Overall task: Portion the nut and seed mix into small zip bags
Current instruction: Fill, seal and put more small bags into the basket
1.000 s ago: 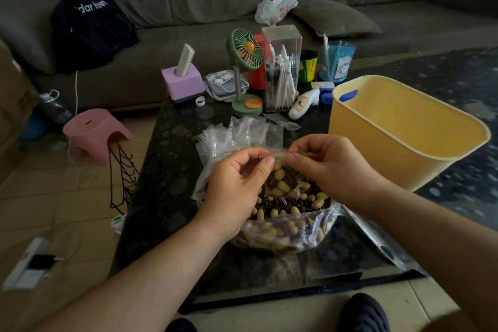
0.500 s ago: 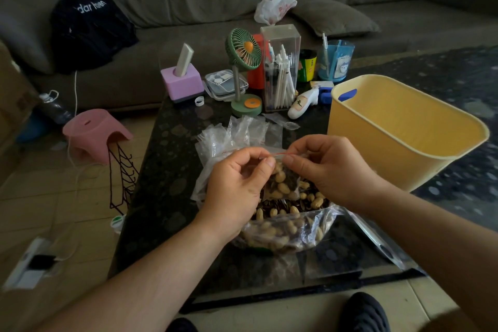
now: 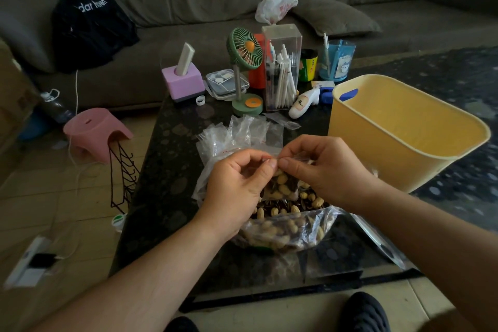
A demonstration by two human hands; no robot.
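Observation:
A small clear zip bag (image 3: 281, 186) holding peanuts and dark seeds hangs between my hands, above the big open bag of nut and seed mix (image 3: 291, 226) on the dark table. My left hand (image 3: 237, 183) pinches the left part of the small bag's zip strip. My right hand (image 3: 320, 170) pinches the strip just to the right, fingertips almost touching the left hand's. A pile of empty small zip bags (image 3: 237, 135) lies just behind my hands.
A yellow plastic bin (image 3: 404, 132) stands at the right of the dark table (image 3: 175, 183). Behind are a green desk fan (image 3: 245, 67), a clear pen box (image 3: 281, 67), a pink holder (image 3: 183, 81) and a blue cup (image 3: 336, 62). A pink stool (image 3: 94, 132) sits on the floor at the left.
My two hands have drawn closer together along the small bag's zip strip. The bags on the table have not moved.

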